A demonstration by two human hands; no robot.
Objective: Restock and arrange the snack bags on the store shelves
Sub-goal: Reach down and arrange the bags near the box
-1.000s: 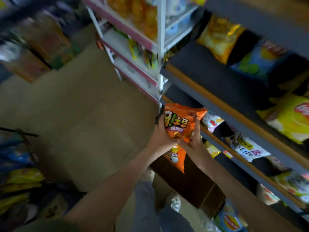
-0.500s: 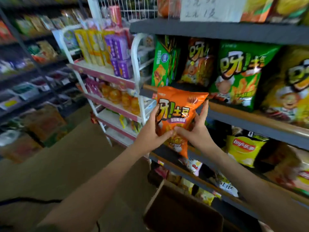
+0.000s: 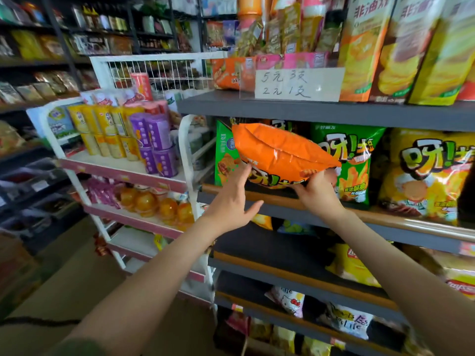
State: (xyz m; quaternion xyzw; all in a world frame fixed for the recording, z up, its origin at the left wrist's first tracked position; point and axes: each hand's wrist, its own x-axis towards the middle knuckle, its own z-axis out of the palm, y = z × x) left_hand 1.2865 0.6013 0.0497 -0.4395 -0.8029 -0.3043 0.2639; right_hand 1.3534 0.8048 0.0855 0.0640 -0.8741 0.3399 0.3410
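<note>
Orange snack bag [image 3: 282, 152] tipped over, top toward camera, at the mouth of the second grey shelf [image 3: 385, 222], in front of the green snack bags [image 3: 353, 163].

Right hand [image 3: 318, 194]: fingers [image 3: 312, 179] curled, pinching the bag's lower right edge.

Left hand [image 3: 231, 201]: fingers [image 3: 244, 173] straight and spread, tips touching the bag's lower left side.

Yellow snack bags [image 3: 424, 176] stand further right.

head view | worn on head | faces shelves [image 3: 308, 113] (near) | wide-angle
</note>
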